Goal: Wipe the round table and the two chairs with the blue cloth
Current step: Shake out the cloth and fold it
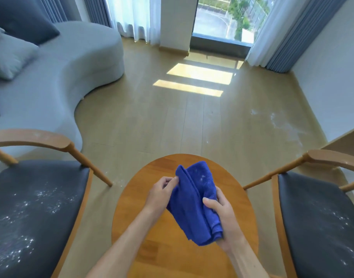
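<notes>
Left of the round table (240, 209), the left chair (39, 207) is showing white powder on its dark seat. Above the table, the left hand (162, 194) is pinching one edge of the blue cloth (194, 199) while the right hand (222, 217) is gripping the bunched lower part, probably refolding for a cleaner face. Right of the table, the right chair (320, 219) is wearing specks too. Beyond the table, the wooden floor (172, 121) is catching sunlight, a grey sofa (57, 77) curving away.

1. Your hands have open room over the bare wood of the round table (152, 247), on every side of the blue cloth (196, 201).
2. The left chair (37, 207) and right chair (320, 217) flank it, their armrests jutting toward the tabletop.
3. Floor gaps separate the table from each chair.
</notes>
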Available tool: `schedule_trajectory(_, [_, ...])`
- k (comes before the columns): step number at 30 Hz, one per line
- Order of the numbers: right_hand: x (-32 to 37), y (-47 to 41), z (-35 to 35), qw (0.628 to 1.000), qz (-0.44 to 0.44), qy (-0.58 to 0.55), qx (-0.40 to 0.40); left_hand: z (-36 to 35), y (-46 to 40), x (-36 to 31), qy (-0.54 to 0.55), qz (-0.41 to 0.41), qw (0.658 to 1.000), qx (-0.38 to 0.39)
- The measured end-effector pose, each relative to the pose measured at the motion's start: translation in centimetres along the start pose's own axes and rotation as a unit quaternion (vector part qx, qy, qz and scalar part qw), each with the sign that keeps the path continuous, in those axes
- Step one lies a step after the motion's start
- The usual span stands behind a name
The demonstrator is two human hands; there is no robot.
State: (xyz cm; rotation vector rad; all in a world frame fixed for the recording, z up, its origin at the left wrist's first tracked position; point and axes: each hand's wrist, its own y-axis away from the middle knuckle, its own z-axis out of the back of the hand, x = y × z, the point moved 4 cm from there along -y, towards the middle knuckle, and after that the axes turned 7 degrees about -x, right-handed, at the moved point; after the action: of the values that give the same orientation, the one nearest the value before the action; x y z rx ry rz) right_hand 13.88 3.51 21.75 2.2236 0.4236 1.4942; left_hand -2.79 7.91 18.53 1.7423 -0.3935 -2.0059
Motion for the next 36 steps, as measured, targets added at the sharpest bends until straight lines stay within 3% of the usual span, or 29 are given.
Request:
schedule_trajectory(8, [7.0,2.0,-2.1,0.997,0.045,0.069,0.011,0.6,3.2,-9.4,0.005,-0.105,0.988,0.114])
schedule_trajectory(12, [10.0,2.7,-2.6,0.987,0.090,0.135,-0.021,1.7,3.3,-13.6,-0.038,-0.132,0.990,0.035])
schedule_trajectory(15, [12.4,3.2,-2.5,0.962,0.149,0.217,-0.078,2.7,3.7,-17.9,-0.060,-0.199,0.978,-0.012])
schedule_trajectory(20, [15.7,3.8,-2.5,0.882,0.263,0.362,-0.149,1.9,5.0,-23.7,-0.208,-0.335,0.918,0.032])
schedule_trajectory(24, [18.1,4.0,-5.4,0.829,0.354,0.427,-0.069,0.8,5.9,-25.2,-0.319,-0.380,0.863,0.098])
schedule_trajectory(27, [19.6,3.9,-7.5,0.821,0.376,0.430,-0.016,0.5,6.5,-26.2,-0.369,-0.399,0.827,0.141])
schedule_trajectory(36, [22.2,3.8,-9.8,0.814,0.393,0.426,-0.012,2.8,6.6,-27.2,-0.308,-0.366,0.864,0.159])
